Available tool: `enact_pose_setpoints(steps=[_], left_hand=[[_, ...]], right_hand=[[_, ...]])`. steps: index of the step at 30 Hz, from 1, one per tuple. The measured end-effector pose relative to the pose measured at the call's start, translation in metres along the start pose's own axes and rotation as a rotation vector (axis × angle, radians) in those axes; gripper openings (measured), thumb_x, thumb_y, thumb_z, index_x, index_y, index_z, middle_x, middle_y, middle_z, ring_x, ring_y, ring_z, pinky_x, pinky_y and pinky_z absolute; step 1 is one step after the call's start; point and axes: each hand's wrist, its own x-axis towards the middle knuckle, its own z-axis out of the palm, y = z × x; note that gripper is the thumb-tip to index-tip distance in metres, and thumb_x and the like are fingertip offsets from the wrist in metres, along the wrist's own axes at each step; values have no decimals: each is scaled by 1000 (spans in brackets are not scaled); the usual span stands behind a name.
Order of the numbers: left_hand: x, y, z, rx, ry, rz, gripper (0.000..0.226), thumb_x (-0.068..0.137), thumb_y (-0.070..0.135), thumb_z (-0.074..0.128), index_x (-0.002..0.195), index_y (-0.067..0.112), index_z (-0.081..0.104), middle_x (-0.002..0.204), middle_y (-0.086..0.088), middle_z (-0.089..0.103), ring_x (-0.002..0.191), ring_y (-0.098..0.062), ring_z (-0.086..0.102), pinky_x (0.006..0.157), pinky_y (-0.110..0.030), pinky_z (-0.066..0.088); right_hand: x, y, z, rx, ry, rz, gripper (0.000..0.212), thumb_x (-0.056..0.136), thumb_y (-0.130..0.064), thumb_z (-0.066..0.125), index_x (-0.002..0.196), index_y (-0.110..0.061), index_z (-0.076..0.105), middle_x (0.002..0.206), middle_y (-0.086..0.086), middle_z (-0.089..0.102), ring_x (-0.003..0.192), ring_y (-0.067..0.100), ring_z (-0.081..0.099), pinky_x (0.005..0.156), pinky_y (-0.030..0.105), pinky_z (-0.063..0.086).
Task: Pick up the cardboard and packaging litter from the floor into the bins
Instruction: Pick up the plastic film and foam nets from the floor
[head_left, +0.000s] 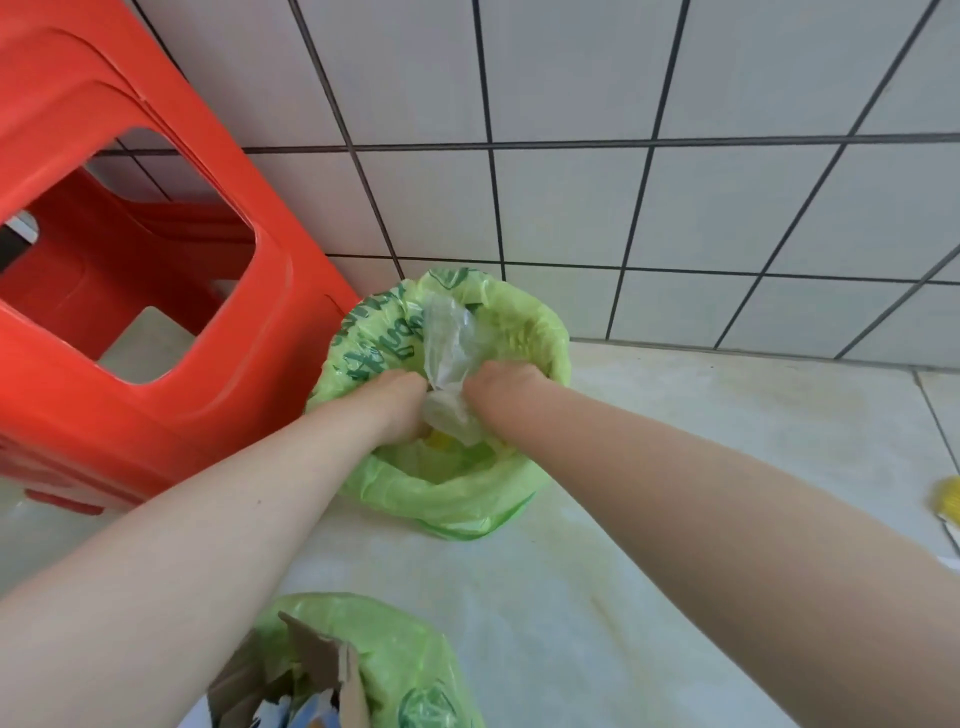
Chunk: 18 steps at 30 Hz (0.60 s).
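A bin lined with a green plastic bag (540, 332) stands on the floor against the tiled wall. Both my hands reach into its mouth. My left hand (397, 400) and my right hand (501, 389) each grip a crumpled piece of clear plastic packaging (447, 343) that sticks up between them over the bin opening. My fingers are curled down into the bin and mostly hidden. Something yellow (439, 441) shows inside the bin below the plastic. A second green-lined bin (405, 654) at the bottom holds torn brown cardboard (317, 660).
A stack of red plastic stools (156, 218) stands at the left, touching the far bin. A yellow item (948, 499) lies on the floor at the right edge. The pale floor (675, 441) meets the white tiled wall (571, 156) just behind the bin.
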Motion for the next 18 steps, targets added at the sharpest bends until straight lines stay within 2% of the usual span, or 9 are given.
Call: enact_pose_setpoints(steps=[4,5,8,10,12,13,14,16,18], left_hand=[[4,2,3,-29,-38,-16,19,87,27,58,101,16,64,93,-3,61,82,-22,61,69,-31,50],[3,2,3,-34,-40,-12,20,86,29,59,102,17,64,94,-4,62,84,-23,60,72,-32,51],[0,1,-3,-47,-26,26,23,82,30,63,103,20,63,100,-4,64,87,-22,60,74,-31,51],[-4,-1,-12,-48,-13,40,28,78,33,67,104,22,63,101,-2,66,88,-21,61,77,-31,52],[-11,-2,-25,-53,-3,14,42,73,38,75,107,19,60,104,-2,65,91,-21,60,80,-33,52],[-16,-2,-33,-46,7,1,50,70,40,78,110,18,59,107,-2,63,93,-22,59,80,-32,51],[-19,-2,-41,-31,19,3,58,68,41,80,116,16,57,112,-2,62,97,-22,58,81,-30,49],[-27,0,-57,3,59,42,66,69,40,81,126,18,56,122,-1,61,105,-22,58,82,-26,43],[-35,7,-69,-10,146,84,56,72,37,78,123,20,61,123,1,62,108,-21,58,84,-25,41]], right_hand=[[8,1,2,48,-199,-33,42,93,-19,54,133,-9,47,112,8,53,102,28,52,89,38,44],[7,2,1,63,-201,-47,42,93,-21,54,133,-10,47,113,8,53,101,28,53,87,37,44],[-3,5,-5,98,-126,-124,35,93,-28,54,124,-14,54,105,4,57,88,24,55,79,34,48],[-15,8,-11,155,-63,-168,25,91,-31,53,111,-16,57,95,3,59,78,21,56,74,34,50],[-31,13,-18,133,41,-201,14,92,-21,51,103,-15,55,83,2,53,66,16,50,60,29,45],[-39,18,-21,124,99,-208,14,92,-16,50,105,-13,53,86,2,52,65,16,49,55,27,41],[-47,24,-23,139,150,-214,17,92,-14,49,108,-12,52,94,4,54,70,18,52,55,27,41],[-64,37,-26,220,242,-229,27,92,-15,48,118,-13,52,110,8,55,90,26,57,67,32,48],[-82,50,-26,346,337,-235,30,91,-17,47,120,-15,53,114,8,58,100,28,58,81,37,51]])
